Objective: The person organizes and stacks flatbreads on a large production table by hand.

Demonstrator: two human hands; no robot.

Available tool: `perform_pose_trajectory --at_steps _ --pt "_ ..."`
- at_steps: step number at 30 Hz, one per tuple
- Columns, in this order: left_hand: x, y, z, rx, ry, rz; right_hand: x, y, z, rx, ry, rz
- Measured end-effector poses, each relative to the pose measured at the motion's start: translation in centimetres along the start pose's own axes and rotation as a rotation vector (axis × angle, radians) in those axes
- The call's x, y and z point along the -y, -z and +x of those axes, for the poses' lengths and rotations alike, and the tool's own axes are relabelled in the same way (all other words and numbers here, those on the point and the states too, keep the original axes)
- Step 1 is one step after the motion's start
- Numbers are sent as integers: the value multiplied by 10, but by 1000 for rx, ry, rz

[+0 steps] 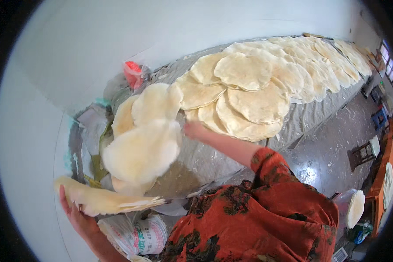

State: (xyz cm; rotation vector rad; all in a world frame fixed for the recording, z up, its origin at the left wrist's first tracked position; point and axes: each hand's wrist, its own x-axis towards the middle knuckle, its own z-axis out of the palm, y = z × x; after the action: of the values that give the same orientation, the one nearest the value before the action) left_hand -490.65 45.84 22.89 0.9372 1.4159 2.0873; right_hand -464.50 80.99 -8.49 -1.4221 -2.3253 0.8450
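Note:
On the left, my left hand (76,216) grips a folded-over stack of thin pale flatbreads (105,197), thumb on one side and fingers beneath. Across the middle reaches my right hand (194,130), smeared by motion, its fingers not clear. It is right beside the edge of a large round flatbread (142,150), which is also slightly blurred. That round lies over other flatbreads, one of them a pale round (156,104) behind it. To the right of my right hand, a broad heap of overlapping flatbreads (253,102) covers the grey cloth.
A long grey cloth-covered surface (321,114) runs along the white wall (131,26). A red plastic bag (133,74) sits at its back edge. Below my left hand stands a printed white sack (137,233). A stool (364,150) and an orange wooden frame (382,174) are at right.

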Motion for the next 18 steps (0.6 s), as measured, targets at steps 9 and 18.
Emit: perform_pose_trajectory --at_steps 9,18 --pt "63 -214 21 167 171 -96 -71 102 -225 -103 -408 969" --pt "181 -292 -38 332 260 -406 -143 174 -329 -505 -521 953"
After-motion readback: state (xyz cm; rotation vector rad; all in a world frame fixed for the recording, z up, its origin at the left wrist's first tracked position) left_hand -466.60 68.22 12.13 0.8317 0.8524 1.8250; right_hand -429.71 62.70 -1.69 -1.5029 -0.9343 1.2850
